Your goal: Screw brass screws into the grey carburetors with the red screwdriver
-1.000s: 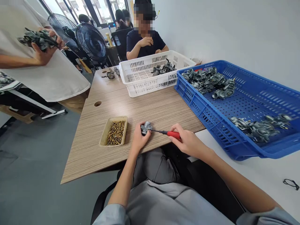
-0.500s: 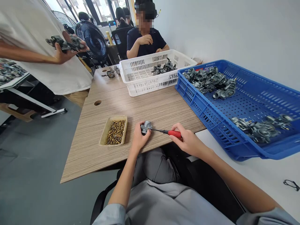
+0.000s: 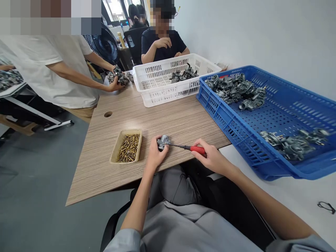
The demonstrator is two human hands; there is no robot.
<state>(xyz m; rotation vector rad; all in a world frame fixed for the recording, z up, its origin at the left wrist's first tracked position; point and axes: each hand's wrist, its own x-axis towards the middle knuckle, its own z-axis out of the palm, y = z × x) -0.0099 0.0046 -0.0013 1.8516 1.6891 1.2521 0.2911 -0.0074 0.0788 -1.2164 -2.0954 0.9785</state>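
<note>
My left hand (image 3: 156,154) is closed around a small grey metal carburetor (image 3: 163,141) close to the table's front edge. In my right hand (image 3: 208,154) is a screwdriver (image 3: 197,149) with a red handle and a dark shaft. Its shaft points left, and the tip meets the side of the carburetor; the exact contact spot is too small to make out. Left of my left hand sits a cream plastic tub (image 3: 112,154) holding many small brass-coloured jets (image 3: 128,147).
A blue crate (image 3: 223,117) with several carburetors stands at the right, and a white basket (image 3: 157,99) with more is farther back. One co-worker (image 3: 165,43) sits behind the basket. Another person in white (image 3: 68,77) holds carburetors at the table's far left corner.
The standing person in white has leaned in and brought the carburetors down to the table's far corner. My hands, the screwdriver and the carburetor have hardly moved.
</note>
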